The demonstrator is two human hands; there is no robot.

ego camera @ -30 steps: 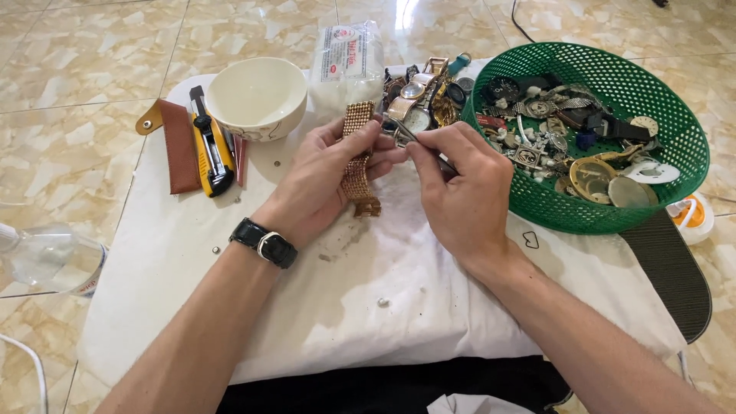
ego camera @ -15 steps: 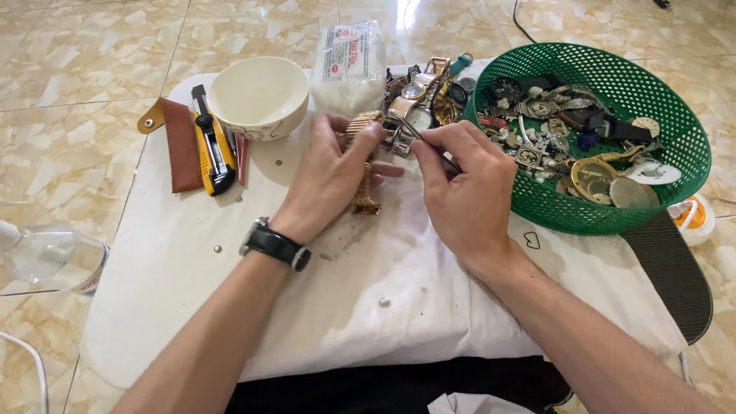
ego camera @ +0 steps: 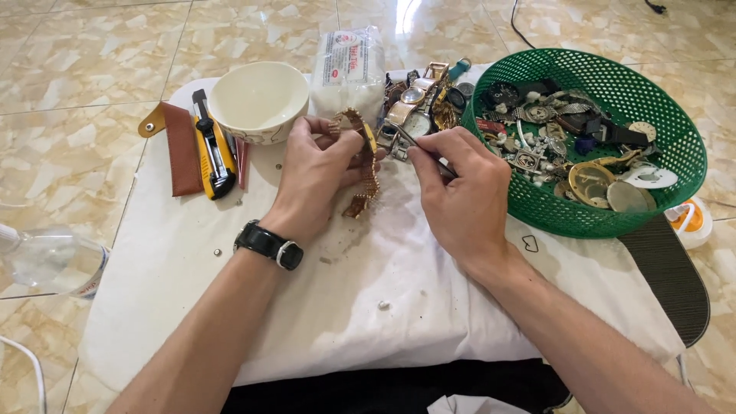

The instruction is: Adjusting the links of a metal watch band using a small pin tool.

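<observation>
My left hand [ego camera: 318, 172] is closed around a gold watch [ego camera: 366, 162], thumb and fingers pinching its case just in front of the white bowl [ego camera: 259, 101], with the metal band hanging down from my grip and its loose end touching the white cloth [ego camera: 230, 291]. My right hand [ego camera: 460, 192] is curled shut on a thin metal tool [ego camera: 418, 147], held like a pen, its tip pointing at the watch; I cannot tell whether the tip actually touches the case. The risk I see is a slip: the tool is narrow and the case is smooth, so if I press too hard or at a bad angle the point could skid off and jab my left thumb, or scratch the case. The band hangs free, so the watch could also twist in my grip under pressure. Small parts are another worry: a few tiny bits already lie on the cloth in front of the bowl, and anything that pops loose could roll off the edge onto the tiled floor [ego camera: 84, 92]. To the right of the bowl sits a pile of other watches [ego camera: 422, 107], and beyond it the green basket [ego camera: 675, 138] of parts, so a dropped piece could get lost among them. The yellow utility knife [ego camera: 212, 149] lies just left of the bowl, near my left wrist.
</observation>
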